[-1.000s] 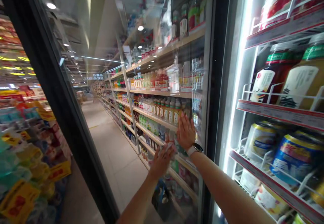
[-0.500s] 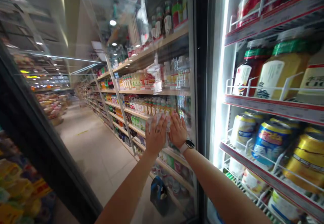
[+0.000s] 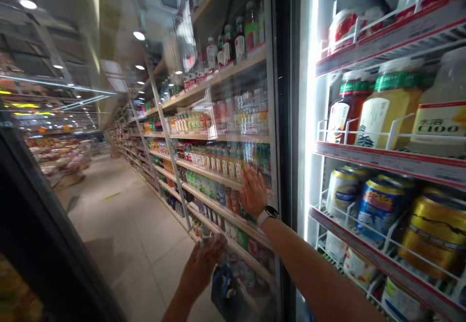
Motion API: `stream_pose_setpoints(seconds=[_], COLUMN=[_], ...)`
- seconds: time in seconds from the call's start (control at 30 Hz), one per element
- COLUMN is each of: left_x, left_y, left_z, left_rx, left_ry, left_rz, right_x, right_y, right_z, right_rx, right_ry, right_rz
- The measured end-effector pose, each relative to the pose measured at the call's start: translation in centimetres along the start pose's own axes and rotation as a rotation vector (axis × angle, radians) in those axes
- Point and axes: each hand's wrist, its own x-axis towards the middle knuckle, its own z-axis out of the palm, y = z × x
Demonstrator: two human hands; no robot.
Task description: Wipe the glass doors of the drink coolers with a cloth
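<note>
The right hand (image 3: 254,192) lies spread flat on the glass cooler door (image 3: 222,89) at centre — bracing it, it seems — while the left hand (image 3: 202,264), low in the frame, bunches a crumpled white wipe (image 3: 211,241) against the pane.

We read "水溶 C100" in dark print on the pale yellow label (image 3: 440,120) of a bottle (image 3: 442,82) on the fridge shelf (image 3: 386,157); other labels are too blurred to read.
</note>
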Motion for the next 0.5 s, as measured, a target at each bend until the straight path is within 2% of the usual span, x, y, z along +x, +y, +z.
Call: stream_pose_setpoints(seconds=[0.1, 0.27, 0.4, 0.5], left_x=[-0.5, -0.7, -1.4, -2.2], left_y=[-4.6, -11.4, -14.1, -14.3], left_z=[-2.8, -9.6, -13.6, -14.7], left_rx=[0.028, 0.171, 0.291, 0.315], left_ry=[-0.03, -0.068, -0.086, -0.043], left_rz=[-0.021, -0.155, -0.206, -0.2], right_x=[0.0, -0.3, -0.6, -1.0], right_y=[-0.1, 0.0, -1.9, -5.9], right_z=[-0.3, -1.2, -2.2, -4.3], right_rx=[0.018, 0.07, 0.101, 0.184], right_ry=[0.018, -0.003, -0.038, -0.064], right_rz=[-0.001, 0.017, 0.128, 0.235])
